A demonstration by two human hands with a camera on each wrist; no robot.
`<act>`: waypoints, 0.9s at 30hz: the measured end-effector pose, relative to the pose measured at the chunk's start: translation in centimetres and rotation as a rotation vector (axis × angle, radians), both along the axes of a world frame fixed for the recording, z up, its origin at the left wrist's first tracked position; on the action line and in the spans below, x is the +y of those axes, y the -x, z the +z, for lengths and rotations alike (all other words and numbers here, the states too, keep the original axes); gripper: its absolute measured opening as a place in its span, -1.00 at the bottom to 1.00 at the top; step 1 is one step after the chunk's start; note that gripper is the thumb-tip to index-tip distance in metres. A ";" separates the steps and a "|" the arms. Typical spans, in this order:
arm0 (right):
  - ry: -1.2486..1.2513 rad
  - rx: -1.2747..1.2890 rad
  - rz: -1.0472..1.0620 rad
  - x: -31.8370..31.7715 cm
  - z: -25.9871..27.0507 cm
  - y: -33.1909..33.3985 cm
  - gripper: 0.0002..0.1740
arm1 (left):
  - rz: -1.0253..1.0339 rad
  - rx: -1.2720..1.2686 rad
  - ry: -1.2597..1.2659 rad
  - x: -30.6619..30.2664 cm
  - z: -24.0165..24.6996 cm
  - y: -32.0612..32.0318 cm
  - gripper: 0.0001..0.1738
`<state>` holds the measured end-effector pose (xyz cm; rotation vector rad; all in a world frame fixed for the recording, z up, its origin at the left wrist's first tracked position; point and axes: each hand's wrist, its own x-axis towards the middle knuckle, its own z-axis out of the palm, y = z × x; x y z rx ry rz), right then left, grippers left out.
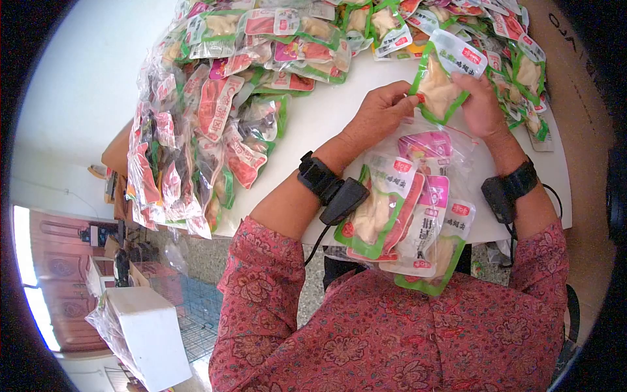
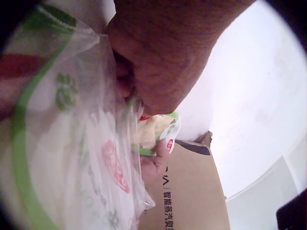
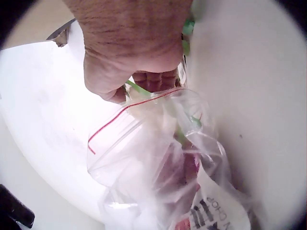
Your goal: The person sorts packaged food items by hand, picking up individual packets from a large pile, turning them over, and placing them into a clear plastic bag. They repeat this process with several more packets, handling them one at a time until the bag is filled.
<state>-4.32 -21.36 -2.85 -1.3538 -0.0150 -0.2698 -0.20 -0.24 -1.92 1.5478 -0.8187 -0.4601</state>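
A green-edged food packet (image 1: 434,88) with pale pieces behind its clear window is held between both hands in the head view. My left hand (image 1: 382,114) pinches its lower left edge, thumb toward the front. On the packet's right side, my right hand (image 1: 482,108) grips the edge with the thumb over the printed front. Just beneath lies a clear zip bag (image 1: 464,149) with several packets (image 1: 375,215) inside, green, pink and red. The right wrist view shows the bag's red zip line (image 3: 125,108) right under the right hand (image 3: 134,48), whose fingers are partly hidden.
Heaps of similar packets cover the white table (image 1: 320,117) at the left (image 1: 215,111) and far side, with more at the right (image 1: 529,72). A brown cardboard box (image 1: 584,104) stands along the right. A white box (image 1: 147,333) and wire cage (image 1: 199,304) are at lower left.
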 end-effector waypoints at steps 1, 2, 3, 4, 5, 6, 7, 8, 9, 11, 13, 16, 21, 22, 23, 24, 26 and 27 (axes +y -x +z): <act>0.285 -0.106 -0.065 -1.5 -1.6 -0.8 -0.63 | 0.001 0.000 0.000 0.1 0.2 0.1 -0.76; 0.569 -0.213 -0.129 -2.3 -2.7 -1.4 -0.57 | 0.006 0.001 -0.034 0.2 0.7 0.3 -0.76; 0.570 -0.213 -0.128 -2.3 -2.8 -1.6 -0.57 | 0.012 0.003 -0.069 0.2 0.9 0.4 -0.75; 0.523 -0.240 -0.146 -2.3 -3.0 -1.8 -0.53 | 0.012 0.003 -0.069 0.3 1.0 0.5 -0.75; 0.476 -0.267 -0.164 -2.3 -3.1 -1.9 -0.49 | 0.020 -0.007 -0.073 0.3 1.2 0.6 -0.75; 0.477 -0.267 -0.163 -2.2 -3.0 -1.9 -0.49 | 0.027 -0.017 -0.078 0.3 1.1 0.6 -0.75; 0.450 -0.274 -0.150 -2.1 -2.8 -1.8 -0.50 | 0.028 -0.016 -0.077 0.3 0.9 0.5 -0.75; 0.424 -0.281 -0.138 -1.9 -2.6 -1.7 -0.51 | 0.020 -0.027 -0.043 0.2 0.6 0.4 -0.74; 0.424 -0.280 -0.137 -1.8 -2.5 -1.6 -0.51 | 0.011 -0.037 -0.008 0.2 0.6 0.4 -0.74; 0.303 -0.212 -0.118 -1.5 -2.2 -1.4 -0.53 | 0.018 -0.042 -0.039 0.2 0.6 0.3 -0.74; 0.256 -0.187 -0.107 -1.5 -2.4 -1.4 -0.59 | 0.024 -0.048 -0.069 0.2 0.5 0.3 -0.74; 0.007 -0.087 -0.042 -0.5 -1.0 -0.8 -0.68 | 0.037 -0.068 -0.080 0.2 0.6 0.3 -0.74; -0.130 -0.008 0.021 0.5 0.2 -0.2 -0.67 | 0.082 0.027 0.038 -0.2 0.5 0.4 -0.75; -0.145 -0.020 0.026 1.0 0.7 0.0 -0.67 | 0.081 0.027 0.037 -0.2 0.5 0.3 -0.75; -0.159 -0.033 0.031 1.4 1.2 0.3 -0.66 | 0.078 0.031 0.005 0.0 0.5 0.2 -0.74; -0.159 -0.032 0.031 1.8 1.5 0.5 -0.66 | 0.075 0.035 -0.027 0.1 0.8 0.2 -0.74; -0.241 -0.065 0.165 2.2 2.2 0.8 -0.56 | 0.079 0.121 -0.052 0.7 1.3 0.2 -0.73; -0.241 -0.066 0.165 2.1 2.6 0.8 -0.56 | 0.083 0.206 -0.077 0.9 1.6 0.1 -0.73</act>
